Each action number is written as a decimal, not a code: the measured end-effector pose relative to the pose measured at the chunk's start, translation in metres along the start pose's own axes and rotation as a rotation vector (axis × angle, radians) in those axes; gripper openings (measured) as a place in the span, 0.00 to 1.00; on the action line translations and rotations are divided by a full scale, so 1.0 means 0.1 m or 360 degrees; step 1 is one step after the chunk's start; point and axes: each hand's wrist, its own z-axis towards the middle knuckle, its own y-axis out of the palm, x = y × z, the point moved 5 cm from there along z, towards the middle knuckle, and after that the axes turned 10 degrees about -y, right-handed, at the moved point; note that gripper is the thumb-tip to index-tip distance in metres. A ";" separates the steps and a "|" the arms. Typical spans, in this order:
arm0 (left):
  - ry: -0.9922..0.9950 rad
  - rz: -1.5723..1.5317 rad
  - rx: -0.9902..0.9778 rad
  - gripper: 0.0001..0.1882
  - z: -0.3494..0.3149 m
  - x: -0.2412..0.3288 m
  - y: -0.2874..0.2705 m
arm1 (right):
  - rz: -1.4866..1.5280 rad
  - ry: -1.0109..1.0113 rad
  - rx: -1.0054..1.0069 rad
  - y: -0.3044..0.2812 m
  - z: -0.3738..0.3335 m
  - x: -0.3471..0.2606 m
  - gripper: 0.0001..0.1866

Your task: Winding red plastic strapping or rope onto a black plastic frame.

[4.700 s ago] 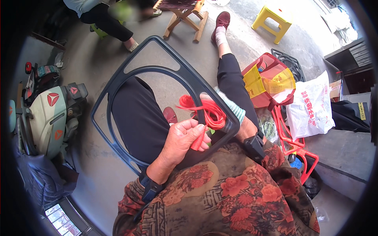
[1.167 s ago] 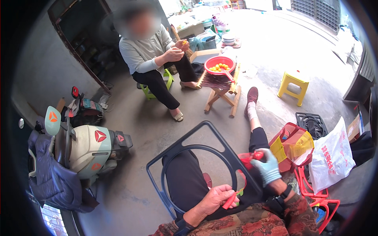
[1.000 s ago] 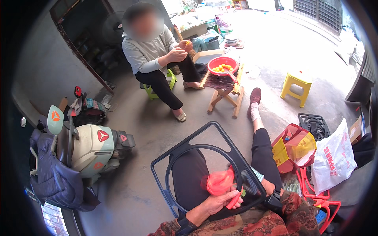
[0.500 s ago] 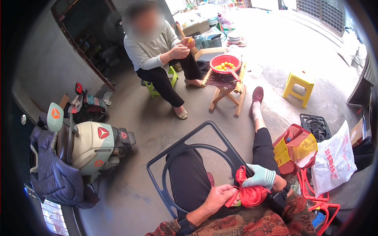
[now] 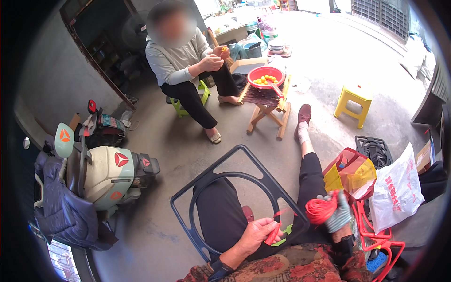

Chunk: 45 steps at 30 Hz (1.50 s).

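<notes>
A black square frame (image 5: 229, 160) with a large round opening rests tilted across my thighs. My bare left hand (image 5: 259, 234) is at the frame's near side, fingers closed on a slim red piece (image 5: 273, 235) whose kind I cannot make out. A thin red strand (image 5: 283, 212) shows at the frame's bar just above these fingers. My right hand (image 5: 340, 217), in a striped work glove, is wrapped round a bundle of red cord (image 5: 321, 209), held off the frame's right corner. Below the left fingers a bright green piece (image 5: 284, 235) is partly hidden.
Ahead, a person (image 5: 185, 66) sits on a green stool (image 5: 203, 92) beside a folding wooden stool (image 5: 265, 113) bearing a red basin (image 5: 253, 80) of orange fruit. A scooter (image 5: 110, 171) stands left. At right are a yellow stool (image 5: 353, 104), a red bag (image 5: 350, 171) and a white bag (image 5: 397, 185).
My right hand has carried the cord bundle rightward, away from my left hand. The left hand has shifted slightly left, keeping its grip, and the frame appears a little further left.
</notes>
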 end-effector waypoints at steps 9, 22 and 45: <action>0.0109 -0.0185 0.0006 0.14 -0.10 0.10 -0.08 | -0.0337 0.0468 -0.0533 -0.51 -0.19 -0.64 0.16; 0.0008 0.0140 0.0018 0.06 -0.14 0.18 0.19 | -0.2556 -0.1184 -0.0859 0.64 -0.03 -0.06 0.22; -0.0116 -0.0012 0.0038 0.06 0.08 -0.05 0.04 | -0.1268 0.1001 -0.1015 0.59 -0.03 0.82 0.27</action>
